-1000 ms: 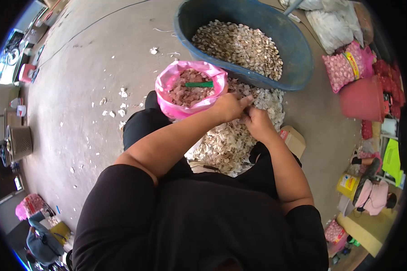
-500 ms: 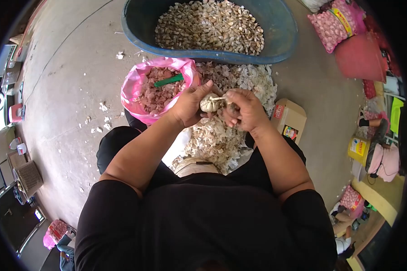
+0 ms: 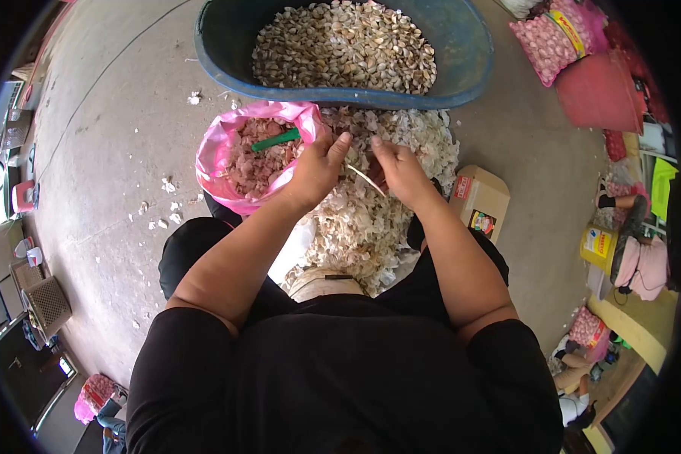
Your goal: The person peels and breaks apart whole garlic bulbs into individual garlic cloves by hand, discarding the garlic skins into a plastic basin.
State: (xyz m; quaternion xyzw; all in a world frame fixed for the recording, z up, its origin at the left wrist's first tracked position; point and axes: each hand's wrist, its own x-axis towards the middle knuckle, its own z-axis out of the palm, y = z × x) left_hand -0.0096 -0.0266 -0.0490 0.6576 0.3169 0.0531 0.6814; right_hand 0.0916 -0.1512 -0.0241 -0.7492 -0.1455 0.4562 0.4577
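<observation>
My left hand [image 3: 318, 168] is curled, thumb up, beside the pink bag [image 3: 212, 170] of reddish garlic skins. Across a small gap, my right hand [image 3: 403, 172] is bent with its fingers turned down and inward. I cannot tell what either hand holds, since the fingers are hidden underneath. A thin pale garlic stalk [image 3: 366, 180] shows slantwise between them. Under both hands lies a heap of papery garlic skins [image 3: 359, 234]. A green handle [image 3: 275, 139] sticks out of the bag's contents.
Beyond the bag stands a big blue tub [image 3: 461, 79] holding garlic cloves [image 3: 344, 49]. A cardboard box [image 3: 486, 193] lies right of the heap. Net sacks of garlic [image 3: 545, 45], a red tub [image 3: 598, 94] and a yellow bucket [image 3: 598, 246] stand farther right, near other people.
The garlic bulb seen in my left hand is out of sight. My right hand has come away from the stalk, which now lies lower between the hands. The view has shifted slightly.
</observation>
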